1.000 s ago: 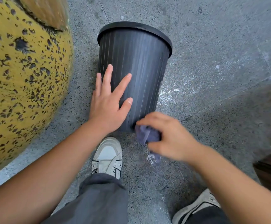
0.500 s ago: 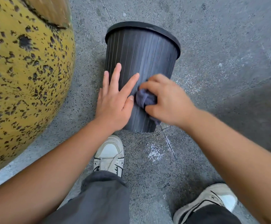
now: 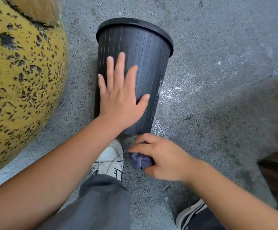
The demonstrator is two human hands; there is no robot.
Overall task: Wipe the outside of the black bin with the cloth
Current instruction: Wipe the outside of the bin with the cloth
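A black ribbed bin (image 3: 149, 62) stands on the grey speckled floor, seen from above with its near wall facing me. My left hand (image 3: 120, 95) lies flat on that wall, fingers straight and spread, thumb out to the right. My right hand (image 3: 161, 159) is below the bin's foot, off the bin, gripping a bunched grey-purple cloth (image 3: 140, 161) that pokes out at its left side.
A large yellow, black-flecked rounded object (image 3: 18, 80) fills the left side, close to the bin. My white shoes (image 3: 110, 161) and dark trouser legs are at the bottom. A dark wooden thing (image 3: 277, 176) sits at the right edge. A floor joint (image 3: 159, 126) runs by the bin's foot.
My right hand with the cloth has slid down from the middle of the bin's wall to below its foot. My left hand has shifted a little higher on the wall.
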